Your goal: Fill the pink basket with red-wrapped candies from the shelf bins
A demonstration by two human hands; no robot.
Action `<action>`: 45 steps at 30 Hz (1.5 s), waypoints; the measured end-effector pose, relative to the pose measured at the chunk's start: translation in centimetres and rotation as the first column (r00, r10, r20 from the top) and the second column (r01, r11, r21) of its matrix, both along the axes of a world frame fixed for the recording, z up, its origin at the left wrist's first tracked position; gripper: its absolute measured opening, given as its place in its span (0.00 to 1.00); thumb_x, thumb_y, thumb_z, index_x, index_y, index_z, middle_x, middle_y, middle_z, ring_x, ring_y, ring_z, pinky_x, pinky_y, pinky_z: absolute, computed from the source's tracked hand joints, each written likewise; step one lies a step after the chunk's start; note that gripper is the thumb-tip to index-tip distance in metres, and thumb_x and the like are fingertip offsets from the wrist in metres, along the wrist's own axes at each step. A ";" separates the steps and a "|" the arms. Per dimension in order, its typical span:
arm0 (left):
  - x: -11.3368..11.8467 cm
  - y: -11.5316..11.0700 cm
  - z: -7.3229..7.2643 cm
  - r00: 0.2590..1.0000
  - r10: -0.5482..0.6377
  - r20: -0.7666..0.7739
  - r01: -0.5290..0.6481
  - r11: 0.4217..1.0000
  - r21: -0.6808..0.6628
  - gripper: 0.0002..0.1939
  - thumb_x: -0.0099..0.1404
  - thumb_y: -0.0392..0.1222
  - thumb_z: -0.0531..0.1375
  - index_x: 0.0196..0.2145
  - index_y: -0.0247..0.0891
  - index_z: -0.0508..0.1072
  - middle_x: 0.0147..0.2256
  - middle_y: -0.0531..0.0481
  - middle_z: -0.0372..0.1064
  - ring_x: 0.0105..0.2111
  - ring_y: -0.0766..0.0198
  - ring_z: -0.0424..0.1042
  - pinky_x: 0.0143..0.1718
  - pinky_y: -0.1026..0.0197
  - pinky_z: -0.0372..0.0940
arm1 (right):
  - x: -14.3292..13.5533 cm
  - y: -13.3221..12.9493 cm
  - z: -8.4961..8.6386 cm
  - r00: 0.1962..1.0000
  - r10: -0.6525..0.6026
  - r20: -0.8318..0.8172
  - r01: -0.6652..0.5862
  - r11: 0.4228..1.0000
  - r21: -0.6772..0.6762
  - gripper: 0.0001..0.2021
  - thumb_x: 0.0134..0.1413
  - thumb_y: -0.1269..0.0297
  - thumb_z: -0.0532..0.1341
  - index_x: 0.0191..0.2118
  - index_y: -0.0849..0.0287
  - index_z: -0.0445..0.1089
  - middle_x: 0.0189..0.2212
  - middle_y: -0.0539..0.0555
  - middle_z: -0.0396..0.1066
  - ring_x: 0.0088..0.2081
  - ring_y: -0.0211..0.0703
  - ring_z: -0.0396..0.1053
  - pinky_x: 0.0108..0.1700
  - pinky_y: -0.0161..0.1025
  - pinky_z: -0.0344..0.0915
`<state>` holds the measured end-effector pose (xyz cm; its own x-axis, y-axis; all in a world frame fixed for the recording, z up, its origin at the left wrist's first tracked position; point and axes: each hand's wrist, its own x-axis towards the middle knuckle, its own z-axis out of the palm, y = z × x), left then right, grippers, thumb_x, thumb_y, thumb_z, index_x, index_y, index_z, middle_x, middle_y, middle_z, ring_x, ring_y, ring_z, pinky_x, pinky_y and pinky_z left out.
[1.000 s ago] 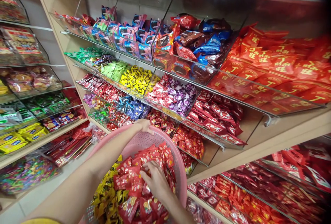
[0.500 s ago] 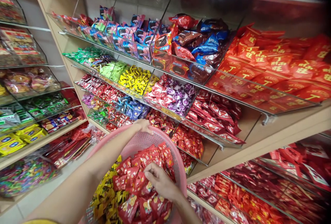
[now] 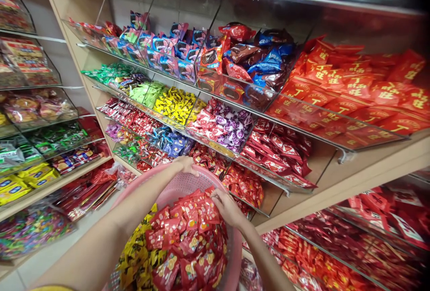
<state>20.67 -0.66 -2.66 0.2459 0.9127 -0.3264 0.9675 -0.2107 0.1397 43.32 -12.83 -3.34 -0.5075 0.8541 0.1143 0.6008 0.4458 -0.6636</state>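
Note:
My left hand (image 3: 186,165) is closed over the far rim of a pink plastic basket (image 3: 234,237) with small holes in its wall. Inside the basket lies a heap of red candy packets (image 3: 188,241) printed with orange slices, beside yellow-and-black wrapped candies (image 3: 137,255) on the left. At the right side of the heap is my right hand (image 3: 226,206), its fingers curled together at the topmost red packets. Whether a packet is between those fingertips I cannot make out.
Tilted clear-fronted shelves hold yellow candies (image 3: 176,104), purple-and-pink candies (image 3: 223,123), blue cookie packs (image 3: 268,65) and red bags (image 3: 349,85). A wooden shelf edge (image 3: 336,179) runs close on the right. More stocked shelves stand left, with yellow packs (image 3: 36,174).
My right hand has moved up and to the right, from the middle of the red packets to the heap's right edge. My left hand stays on the rim.

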 end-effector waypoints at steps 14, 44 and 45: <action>0.0 -0.4 0.6 1.000 -0.015 0.010 0.015 1.000 -0.008 0.39 0.40 0.73 0.54 0.37 0.36 0.74 0.39 0.39 0.71 0.38 0.48 0.70 0.36 0.54 0.64 | -8.2 -5.6 -1.1 0.974 0.127 0.187 -0.143 0.987 0.075 0.09 0.54 0.60 0.56 0.39 0.54 0.68 0.37 0.52 0.63 0.42 0.43 0.58 0.44 0.40 0.56; 0.0 0.0 -0.1 1.000 -0.016 -0.014 0.016 1.000 0.009 0.40 0.39 0.74 0.52 0.37 0.37 0.74 0.37 0.38 0.72 0.38 0.47 0.70 0.35 0.54 0.65 | -5.3 -1.2 0.2 0.984 0.123 0.130 -0.130 0.990 0.047 0.08 0.57 0.66 0.53 0.30 0.58 0.67 0.32 0.50 0.62 0.38 0.37 0.59 0.42 0.36 0.54; 0.0 -0.1 0.0 1.000 -0.017 -0.014 0.018 1.000 0.012 0.40 0.39 0.74 0.52 0.37 0.37 0.74 0.37 0.38 0.72 0.38 0.47 0.70 0.35 0.54 0.65 | -5.2 -1.0 0.1 0.983 0.135 0.126 -0.143 0.989 0.050 0.08 0.57 0.66 0.53 0.30 0.58 0.67 0.32 0.50 0.62 0.38 0.37 0.59 0.42 0.36 0.54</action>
<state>20.66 -0.72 -2.69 0.2575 0.9121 -0.3191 0.9654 -0.2292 0.1239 38.13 -13.86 -3.26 -0.6339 0.7679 0.0926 0.6047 0.5667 -0.5597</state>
